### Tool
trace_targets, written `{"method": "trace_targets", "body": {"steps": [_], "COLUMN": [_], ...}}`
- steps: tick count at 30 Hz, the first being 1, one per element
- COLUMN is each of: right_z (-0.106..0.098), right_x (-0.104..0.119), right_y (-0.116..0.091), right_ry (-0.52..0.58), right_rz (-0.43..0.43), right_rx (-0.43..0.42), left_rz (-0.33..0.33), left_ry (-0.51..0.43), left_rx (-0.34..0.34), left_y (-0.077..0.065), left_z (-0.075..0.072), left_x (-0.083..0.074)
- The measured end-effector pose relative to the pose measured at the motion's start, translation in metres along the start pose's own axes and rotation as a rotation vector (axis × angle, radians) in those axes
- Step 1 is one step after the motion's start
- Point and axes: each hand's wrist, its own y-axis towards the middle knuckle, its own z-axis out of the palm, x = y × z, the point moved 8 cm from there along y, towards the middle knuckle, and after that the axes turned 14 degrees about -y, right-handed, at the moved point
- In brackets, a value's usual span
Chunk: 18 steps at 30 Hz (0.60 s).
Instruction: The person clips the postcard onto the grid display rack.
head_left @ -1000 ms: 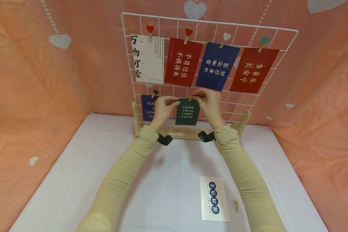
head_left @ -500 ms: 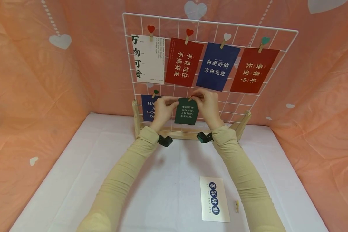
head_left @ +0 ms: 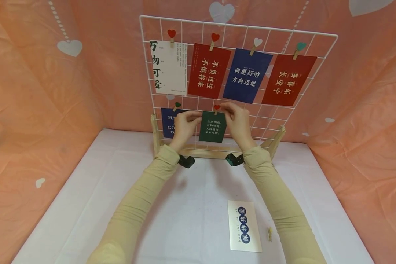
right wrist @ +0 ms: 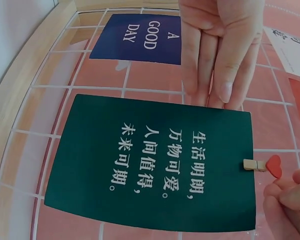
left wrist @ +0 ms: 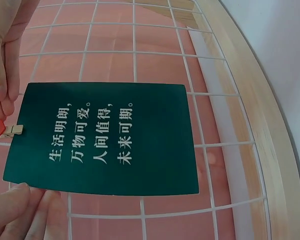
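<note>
A dark green card point(head_left: 212, 127) with white writing hangs on the white wire grid point(left wrist: 135, 35). At its top edge sits a small wooden clothespin point(right wrist: 254, 165) with a red heart point(right wrist: 274, 166). My left hand point(head_left: 185, 126) is at the card's left edge; in the right wrist view its straight fingers point(right wrist: 206, 60) reach the edge and the thumb lies just outside it. My right hand point(head_left: 238, 119) is at the upper right corner, its fingertips right beside the heart, which shows whole. A blue card point(right wrist: 140, 39) hangs partly hidden behind my left hand.
Across the top row hang a white card point(head_left: 169, 68), two red cards point(head_left: 209, 70) and a blue card point(head_left: 247, 75), held by heart clothespins. A white card point(head_left: 244, 226) and a small yellowish clip point(head_left: 270, 234) lie on the table point(head_left: 191, 220). A wooden base point(head_left: 204, 152) supports the grid.
My right fingers have let go of the red-heart clothespin and moved slightly right; the heart now stands upright in view. My left thumb has drawn back off the green card's edge.
</note>
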Motion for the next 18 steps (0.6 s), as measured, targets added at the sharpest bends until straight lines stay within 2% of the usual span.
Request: {"method": "trace_targets", "body": {"steps": [10, 14, 18], "right_z": [-0.008, -0.009, -0.009], "right_x": [-0.012, -0.022, -0.032], "right_y": [-0.009, -0.013, -0.018], "right_ry": [0.110, 0.205, 0.288], "right_rz": [0.041, 0.088, 0.143], "right_rx": [-0.022, -0.005, 0.024], "left_rz": [0.033, -0.001, -0.052], "left_ry": [-0.028, -0.035, -0.091], "left_rx": [0.018, 0.030, 0.052], "left_y": [-0.003, -0.006, -0.009], "left_z": [-0.005, -0.006, -0.003], "left_x": [-0.002, 0.000, 0.005]}}
